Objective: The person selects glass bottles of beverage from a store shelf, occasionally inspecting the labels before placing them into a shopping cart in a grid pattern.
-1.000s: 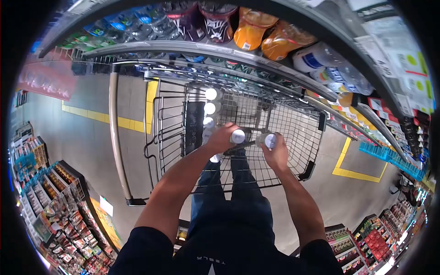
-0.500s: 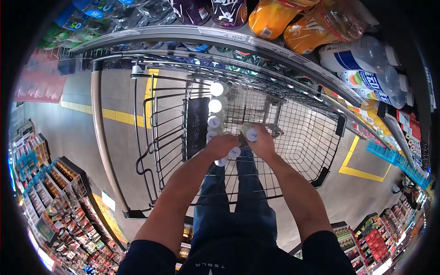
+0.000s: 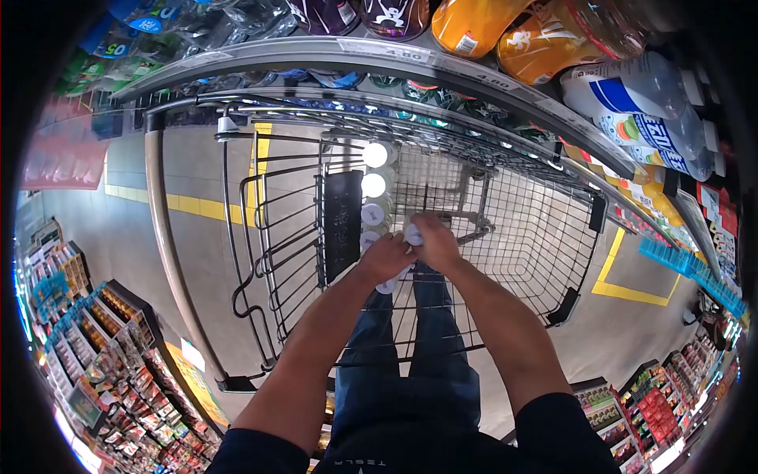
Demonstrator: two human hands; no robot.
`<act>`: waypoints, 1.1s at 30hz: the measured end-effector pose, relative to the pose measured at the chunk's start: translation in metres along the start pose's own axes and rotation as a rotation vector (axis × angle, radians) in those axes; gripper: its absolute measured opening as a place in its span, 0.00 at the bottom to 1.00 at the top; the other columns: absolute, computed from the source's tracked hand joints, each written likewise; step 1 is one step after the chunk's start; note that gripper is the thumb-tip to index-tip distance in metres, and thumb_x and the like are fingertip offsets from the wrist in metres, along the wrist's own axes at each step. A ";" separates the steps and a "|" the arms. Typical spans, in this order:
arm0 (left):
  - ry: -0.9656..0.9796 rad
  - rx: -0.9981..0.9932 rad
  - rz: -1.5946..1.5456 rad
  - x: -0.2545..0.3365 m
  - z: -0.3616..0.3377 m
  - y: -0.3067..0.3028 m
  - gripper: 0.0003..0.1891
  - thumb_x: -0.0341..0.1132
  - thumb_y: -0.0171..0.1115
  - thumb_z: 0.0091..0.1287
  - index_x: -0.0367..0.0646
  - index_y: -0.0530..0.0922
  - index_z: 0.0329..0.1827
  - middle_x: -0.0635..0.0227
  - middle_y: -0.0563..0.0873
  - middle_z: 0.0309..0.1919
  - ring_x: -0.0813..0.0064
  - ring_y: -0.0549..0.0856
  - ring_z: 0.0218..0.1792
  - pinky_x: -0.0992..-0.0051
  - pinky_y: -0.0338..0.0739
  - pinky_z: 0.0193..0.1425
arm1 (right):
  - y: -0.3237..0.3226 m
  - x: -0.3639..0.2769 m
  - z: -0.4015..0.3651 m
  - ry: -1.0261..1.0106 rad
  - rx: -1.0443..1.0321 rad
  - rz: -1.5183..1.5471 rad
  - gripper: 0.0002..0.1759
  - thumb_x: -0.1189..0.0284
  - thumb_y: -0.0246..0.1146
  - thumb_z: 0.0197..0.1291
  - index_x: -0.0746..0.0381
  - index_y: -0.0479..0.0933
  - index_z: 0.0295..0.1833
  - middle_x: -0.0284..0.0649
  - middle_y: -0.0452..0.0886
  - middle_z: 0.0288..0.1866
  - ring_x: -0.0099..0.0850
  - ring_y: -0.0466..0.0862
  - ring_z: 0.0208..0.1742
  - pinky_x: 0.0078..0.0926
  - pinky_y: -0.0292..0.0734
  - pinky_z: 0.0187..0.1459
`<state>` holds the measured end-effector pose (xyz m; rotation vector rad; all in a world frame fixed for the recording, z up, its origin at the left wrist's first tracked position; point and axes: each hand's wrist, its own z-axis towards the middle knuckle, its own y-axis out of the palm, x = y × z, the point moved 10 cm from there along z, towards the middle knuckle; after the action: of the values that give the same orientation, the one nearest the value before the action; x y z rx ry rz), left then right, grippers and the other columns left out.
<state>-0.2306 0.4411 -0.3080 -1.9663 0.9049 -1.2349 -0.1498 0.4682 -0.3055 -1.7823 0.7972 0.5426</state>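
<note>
A wire shopping cart point(image 3: 505, 197) holds a row of white-capped bottles point(image 3: 373, 214) along its handle side, beside a black panel point(image 3: 343, 225). Inside the basket my right hand point(image 3: 437, 243) is closed around one white-capped bottle point(image 3: 413, 234), seen from above and close to that row. My left hand point(image 3: 387, 256) lies right beside it, fingers curled in over the near end of the row. What its fingers hold, if anything, is hidden under the hand. Another white cap point(image 3: 384, 286) shows just below my left hand.
Drink shelves run along the far side, with orange bottles point(image 3: 478, 25), purple bottles point(image 3: 395, 17) and clear bottles point(image 3: 628, 88) above a price rail point(image 3: 387, 52). The cart's handle point(image 3: 170, 237) is at left. Snack racks point(image 3: 118, 340) stand behind, at lower left.
My right hand has brought its bottle leftward, up against my left hand and the row. The view has shifted slightly; my left hand has stayed nearly in place.
</note>
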 end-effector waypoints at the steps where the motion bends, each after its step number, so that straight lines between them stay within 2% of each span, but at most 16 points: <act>1: 0.004 0.023 0.008 0.001 -0.001 0.000 0.15 0.34 0.56 0.64 0.56 0.80 0.53 0.66 0.84 0.44 0.63 0.82 0.52 0.61 0.75 0.59 | 0.003 0.000 0.001 -0.001 -0.018 0.001 0.30 0.76 0.70 0.45 0.60 0.71 0.57 0.46 0.78 0.57 0.47 0.77 0.62 0.43 0.80 0.55; 8: 0.010 -0.039 0.143 0.003 -0.012 -0.001 0.14 0.36 0.57 0.64 0.56 0.80 0.52 0.60 0.84 0.44 0.59 0.82 0.53 0.54 0.71 0.66 | 0.015 -0.009 0.004 0.022 -0.083 0.006 0.32 0.78 0.69 0.44 0.60 0.71 0.60 0.45 0.77 0.60 0.46 0.76 0.65 0.42 0.79 0.58; 11: -0.035 -0.006 0.156 0.015 -0.030 -0.018 0.14 0.36 0.56 0.65 0.56 0.80 0.53 0.56 0.84 0.48 0.55 0.81 0.56 0.48 0.65 0.72 | 0.033 -0.017 0.006 -0.025 -0.155 -0.033 0.32 0.77 0.68 0.46 0.60 0.71 0.61 0.46 0.75 0.64 0.46 0.74 0.67 0.41 0.78 0.61; 13: -0.180 0.130 0.240 0.017 -0.041 -0.041 0.16 0.37 0.55 0.65 0.57 0.80 0.56 0.53 0.83 0.55 0.52 0.78 0.62 0.45 0.60 0.74 | 0.037 -0.017 0.007 0.049 -0.188 0.054 0.33 0.76 0.68 0.47 0.60 0.69 0.63 0.47 0.73 0.67 0.45 0.71 0.71 0.40 0.74 0.66; 14: -0.239 0.044 0.192 0.017 -0.045 -0.036 0.18 0.37 0.54 0.66 0.58 0.80 0.58 0.51 0.79 0.62 0.52 0.74 0.67 0.46 0.58 0.75 | 0.038 -0.019 0.009 0.028 -0.177 0.043 0.33 0.76 0.67 0.48 0.60 0.69 0.64 0.48 0.73 0.67 0.45 0.69 0.72 0.40 0.73 0.67; 18: -0.258 0.149 0.142 0.046 -0.071 -0.057 0.19 0.37 0.55 0.66 0.57 0.80 0.60 0.53 0.79 0.61 0.53 0.73 0.67 0.48 0.61 0.74 | 0.029 -0.022 0.000 0.039 -0.151 -0.005 0.34 0.75 0.66 0.53 0.58 0.67 0.68 0.50 0.71 0.69 0.49 0.67 0.73 0.41 0.69 0.69; 19: -0.290 0.083 0.025 0.049 -0.082 -0.054 0.18 0.35 0.54 0.66 0.54 0.80 0.60 0.53 0.79 0.60 0.52 0.75 0.65 0.49 0.63 0.72 | 0.017 -0.025 -0.005 0.065 -0.117 -0.054 0.33 0.73 0.64 0.56 0.57 0.67 0.69 0.52 0.71 0.69 0.51 0.68 0.72 0.43 0.68 0.70; 21: -0.357 -0.066 -0.183 0.055 -0.100 -0.047 0.18 0.35 0.55 0.66 0.51 0.79 0.59 0.54 0.81 0.57 0.52 0.78 0.61 0.52 0.68 0.68 | -0.018 -0.035 -0.022 0.049 -0.013 0.034 0.29 0.74 0.58 0.59 0.58 0.66 0.69 0.54 0.72 0.66 0.53 0.70 0.69 0.47 0.69 0.67; 23: -0.421 -0.222 -0.317 0.063 -0.119 -0.046 0.19 0.37 0.56 0.64 0.51 0.78 0.59 0.54 0.83 0.54 0.53 0.81 0.58 0.55 0.74 0.61 | -0.045 -0.036 -0.051 0.226 -0.102 -0.017 0.28 0.75 0.57 0.59 0.58 0.67 0.67 0.54 0.75 0.63 0.56 0.77 0.60 0.50 0.75 0.60; 24: -0.443 -0.289 -0.357 0.068 -0.130 -0.047 0.20 0.38 0.56 0.64 0.51 0.77 0.60 0.54 0.83 0.53 0.53 0.82 0.56 0.56 0.76 0.58 | -0.073 -0.052 -0.067 0.150 -0.066 -0.065 0.25 0.73 0.57 0.58 0.57 0.68 0.64 0.52 0.79 0.56 0.54 0.82 0.54 0.52 0.79 0.52; 26: -0.391 -0.011 -0.441 0.058 -0.147 -0.032 0.21 0.41 0.55 0.66 0.52 0.76 0.62 0.55 0.86 0.49 0.52 0.85 0.50 0.53 0.79 0.52 | -0.108 -0.065 -0.087 0.114 -0.276 -0.090 0.21 0.66 0.62 0.59 0.58 0.73 0.58 0.51 0.84 0.46 0.53 0.83 0.51 0.50 0.80 0.51; 28: -0.530 -0.100 -0.375 0.060 -0.156 -0.063 0.22 0.47 0.58 0.67 0.56 0.76 0.64 0.55 0.86 0.50 0.51 0.85 0.52 0.52 0.79 0.56 | -0.160 -0.072 -0.108 -0.006 -0.279 0.007 0.23 0.58 0.65 0.60 0.58 0.74 0.57 0.48 0.83 0.50 0.51 0.82 0.54 0.46 0.78 0.53; 29: -0.536 -0.023 -0.367 0.055 -0.157 -0.067 0.23 0.49 0.60 0.66 0.58 0.76 0.64 0.54 0.86 0.52 0.51 0.85 0.53 0.52 0.79 0.58 | -0.197 -0.088 -0.114 0.017 -0.349 -0.121 0.24 0.58 0.65 0.62 0.59 0.76 0.60 0.45 0.84 0.53 0.47 0.83 0.54 0.43 0.77 0.55; 30: -0.534 -0.064 -0.360 0.060 -0.157 -0.088 0.25 0.49 0.61 0.66 0.57 0.75 0.65 0.53 0.86 0.52 0.51 0.85 0.53 0.54 0.79 0.59 | -0.246 -0.119 -0.120 -0.062 -0.296 -0.233 0.23 0.58 0.64 0.63 0.59 0.76 0.59 0.44 0.84 0.54 0.46 0.83 0.54 0.42 0.78 0.54; 31: -0.472 0.031 -0.385 0.066 -0.153 -0.113 0.25 0.49 0.61 0.65 0.55 0.75 0.65 0.52 0.86 0.50 0.51 0.85 0.52 0.55 0.80 0.58 | -0.291 -0.153 -0.128 -0.138 -0.249 -0.341 0.22 0.59 0.64 0.64 0.58 0.77 0.59 0.43 0.83 0.54 0.45 0.84 0.53 0.41 0.79 0.53; 33: -0.526 0.077 -0.348 0.073 -0.150 -0.150 0.26 0.46 0.62 0.64 0.54 0.74 0.66 0.53 0.85 0.51 0.52 0.85 0.52 0.56 0.80 0.57 | -0.413 -0.255 -0.163 -0.418 0.201 -0.200 0.17 0.65 0.66 0.63 0.59 0.78 0.55 0.42 0.85 0.49 0.41 0.87 0.46 0.38 0.82 0.48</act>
<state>-0.3135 0.4426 -0.0988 -2.2873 0.2568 -0.8335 -0.0186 0.4700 0.1892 -1.4741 0.3655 0.6492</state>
